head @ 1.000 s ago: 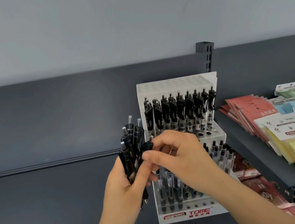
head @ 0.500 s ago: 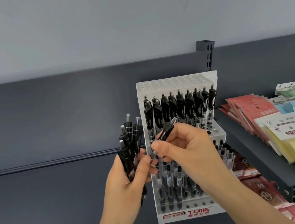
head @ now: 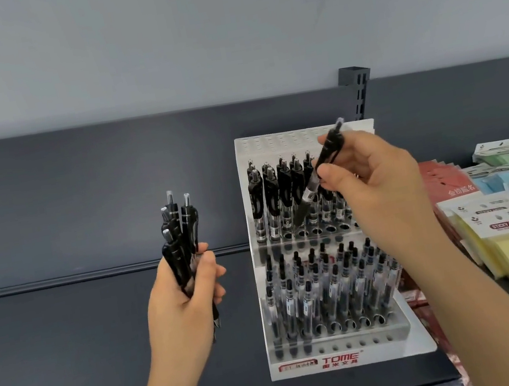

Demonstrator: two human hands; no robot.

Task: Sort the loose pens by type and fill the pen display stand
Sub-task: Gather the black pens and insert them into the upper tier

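The right hand [head: 376, 182] pinches one black click pen [head: 325, 164], tip slanting below the fingers toward the pen display stand's [head: 341, 358] crowded upper row [head: 280, 195]; at that tilt it might miss its hole or jostle neighbours, while the left hand [head: 184, 302] clutches the spare pens [head: 181, 235].

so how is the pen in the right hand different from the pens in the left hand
The right hand pinches a single pen; the left hand grips a bundle of several. The single pen is tilted, tip down toward the upper row of the display stand; the bundle stands roughly upright. The single pen is in front of the stand; the bundle is held left of it, apart. Both are black click pens, button end up.
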